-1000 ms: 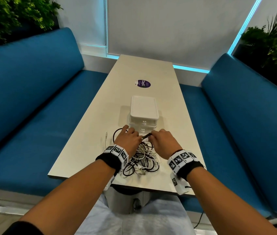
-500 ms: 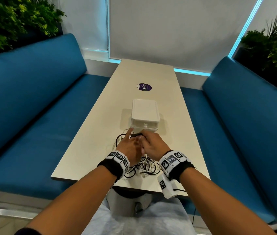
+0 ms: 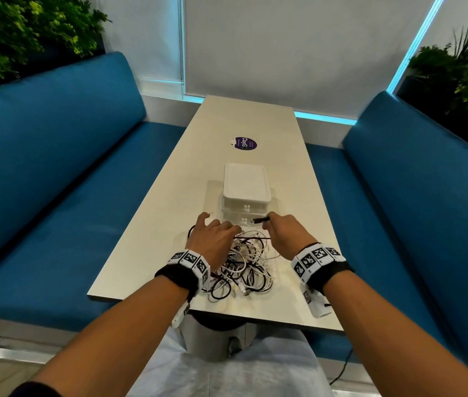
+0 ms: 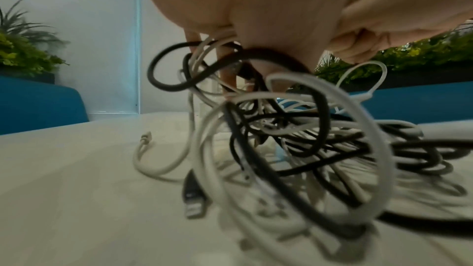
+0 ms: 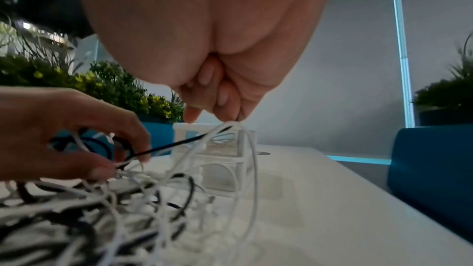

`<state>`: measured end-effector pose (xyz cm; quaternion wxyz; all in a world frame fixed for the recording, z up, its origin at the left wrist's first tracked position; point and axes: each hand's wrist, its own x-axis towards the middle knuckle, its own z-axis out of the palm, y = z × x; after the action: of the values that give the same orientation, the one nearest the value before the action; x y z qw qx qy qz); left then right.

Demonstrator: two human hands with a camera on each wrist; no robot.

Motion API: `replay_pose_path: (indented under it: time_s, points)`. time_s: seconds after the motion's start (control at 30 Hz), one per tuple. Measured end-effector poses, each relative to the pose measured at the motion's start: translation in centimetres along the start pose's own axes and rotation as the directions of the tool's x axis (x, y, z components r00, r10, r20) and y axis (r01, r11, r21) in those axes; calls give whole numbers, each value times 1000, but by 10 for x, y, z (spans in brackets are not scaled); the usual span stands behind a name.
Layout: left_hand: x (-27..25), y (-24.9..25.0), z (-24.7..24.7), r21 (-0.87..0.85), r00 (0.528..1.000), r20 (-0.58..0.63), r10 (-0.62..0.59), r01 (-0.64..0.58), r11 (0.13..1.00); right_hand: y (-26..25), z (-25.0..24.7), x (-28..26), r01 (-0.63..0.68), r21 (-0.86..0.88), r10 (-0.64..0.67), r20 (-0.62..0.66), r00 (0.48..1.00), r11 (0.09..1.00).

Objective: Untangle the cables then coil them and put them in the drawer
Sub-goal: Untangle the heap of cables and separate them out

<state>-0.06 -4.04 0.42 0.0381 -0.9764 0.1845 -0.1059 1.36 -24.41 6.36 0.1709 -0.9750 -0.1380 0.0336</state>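
Observation:
A tangle of black and white cables [image 3: 244, 267] lies on the beige table [image 3: 164, 224] near its front edge. My left hand [image 3: 218, 229] sits on the tangle's far left side. In the right wrist view its fingers and thumb [image 5: 97, 169] curl round some loops. My right hand [image 3: 272, 224] pinches a black cable [image 3: 260, 220] just behind its plug, drawn taut [image 5: 174, 145] from the left hand. White loops hang over the right fingers [image 5: 225, 96]. The white drawer unit [image 3: 246, 187] stands just beyond both hands, its drawers closed. A black USB plug [image 4: 193, 199] lies loose.
Blue benches flank the table on the left [image 3: 55, 173] and right [image 3: 416, 213]. A purple sticker [image 3: 243, 143] lies beyond the drawer unit. Plants stand behind both benches. The table's front edge [image 3: 255, 320] is close to the tangle.
The hands were together in front of the drawer unit. The right hand has since moved right, drawing the black cable end out, while the left has settled on the tangle.

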Motion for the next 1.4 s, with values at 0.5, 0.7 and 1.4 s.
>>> replay_pose_path:
  time_s: [0.5,0.7,1.4]
  points:
    - [15,33,-12,146,998,57,9,-17,989,1,27,-8,11,-263,-4,27,1000,965]
    - [17,33,0,-11,995,-16,-100,100,995,-1,18,-2,54,-295,-69,-41,997,954]
    - [29,14,-16,3,958,283,-38,38,999,65,18,-22,-250,-327,250,-42,967,911]
